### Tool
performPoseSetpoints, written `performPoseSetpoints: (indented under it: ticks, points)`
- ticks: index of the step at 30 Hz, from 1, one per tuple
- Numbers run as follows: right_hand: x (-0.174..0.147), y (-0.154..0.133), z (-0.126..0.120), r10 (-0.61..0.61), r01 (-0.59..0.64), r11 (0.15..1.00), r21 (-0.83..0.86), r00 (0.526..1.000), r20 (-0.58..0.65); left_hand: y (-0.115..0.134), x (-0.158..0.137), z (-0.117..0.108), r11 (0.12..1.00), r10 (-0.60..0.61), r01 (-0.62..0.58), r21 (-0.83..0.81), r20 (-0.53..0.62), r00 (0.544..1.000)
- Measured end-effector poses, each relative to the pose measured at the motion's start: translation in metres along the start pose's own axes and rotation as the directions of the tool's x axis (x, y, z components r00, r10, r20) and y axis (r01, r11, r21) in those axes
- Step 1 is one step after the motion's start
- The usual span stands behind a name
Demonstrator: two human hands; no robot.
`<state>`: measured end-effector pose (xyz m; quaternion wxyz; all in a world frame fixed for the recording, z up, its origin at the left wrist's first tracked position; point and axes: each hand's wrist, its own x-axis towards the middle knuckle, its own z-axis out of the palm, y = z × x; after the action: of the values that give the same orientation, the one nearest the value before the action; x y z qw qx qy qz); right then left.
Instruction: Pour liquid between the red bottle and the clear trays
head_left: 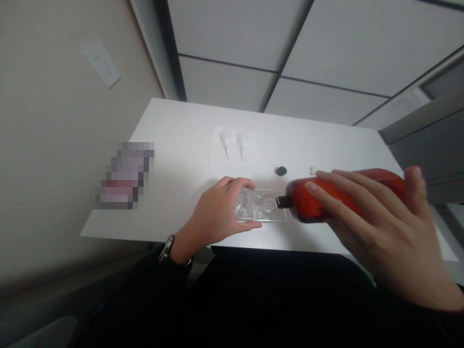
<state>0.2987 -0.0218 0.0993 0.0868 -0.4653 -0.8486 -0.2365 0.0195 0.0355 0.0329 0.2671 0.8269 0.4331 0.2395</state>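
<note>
I see the left hand (pixel 217 210) in the middle of the frame, holding a clear box (pixel 270 208) by its two long sides, with fingers on the far side and thumb on the near side. The right hand (pixel 395 237), at the lower right, is gripping a big red-brown bottle (pixel 308 193). The bottle points left, and its black neck is at the right end of the box. I can't tell if they touch. A little black cap (pixel 281 171) sits on the white counter (pixel 174 145), just above the bottle's neck. I see two white bits on a white sheet (pixel 214 154) near the top middle.
</note>
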Motion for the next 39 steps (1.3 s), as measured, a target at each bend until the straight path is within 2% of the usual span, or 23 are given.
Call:
performPoseSetpoints:
  ticks: [19,29,35,39]
  points:
    - [0.005,0.002,-0.006,-0.058,0.057,0.997,-0.049,0.998,-0.003,0.000,0.000,0.000,1.000,0.009,-0.009,-0.006,0.000,1.000]
    - [0.007,0.001,-0.011,-0.078,0.079,0.996,-0.046,0.996,0.032,-0.001,-0.001,0.000,0.997,0.077,-0.077,-0.010,-0.013,0.997]
    - [0.008,0.003,-0.009,-0.111,0.111,0.991,-0.076,0.994,0.000,-0.002,-0.001,0.000,0.990,0.138,-0.138,-0.035,-0.015,0.990]
    - [0.009,0.002,-0.009,-0.076,0.077,0.995,-0.058,0.997,0.021,-0.003,0.000,0.000,0.987,0.152,-0.152,-0.045,-0.017,0.988]
